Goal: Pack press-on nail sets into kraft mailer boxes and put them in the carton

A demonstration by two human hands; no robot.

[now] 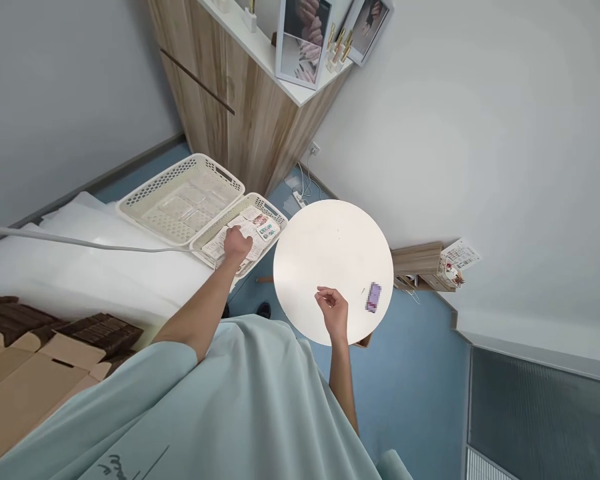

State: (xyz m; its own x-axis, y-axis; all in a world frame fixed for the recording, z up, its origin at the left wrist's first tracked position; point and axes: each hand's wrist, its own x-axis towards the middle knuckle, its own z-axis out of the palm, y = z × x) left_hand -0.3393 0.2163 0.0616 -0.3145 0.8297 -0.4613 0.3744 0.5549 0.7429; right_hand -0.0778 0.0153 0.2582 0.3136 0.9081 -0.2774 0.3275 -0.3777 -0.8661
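My left hand [237,243] reaches down into the smaller cream basket [263,200], onto printed paper cards [215,248]. Its fingers are curled and the thumb points to the right; whatever they grip is hidden. Close by it, a white card with green shapes [268,230] lies on top of the pile. Over the round white table [330,233], my right hand [333,311] is held with thumb and fingers curled close together, and no object shows between them. To its right on the tabletop lies a purple item [373,297], blurred by large pixels.
Left of the cards is a larger cream basket [180,163] with clear plastic packs. White foam sheeting [95,260] and cardboard boxes [45,380] are at my left. A wooden cabinet [240,87] stands ahead, a small shelf [420,263] right of the table. A grey cable [80,243] crosses the left side.
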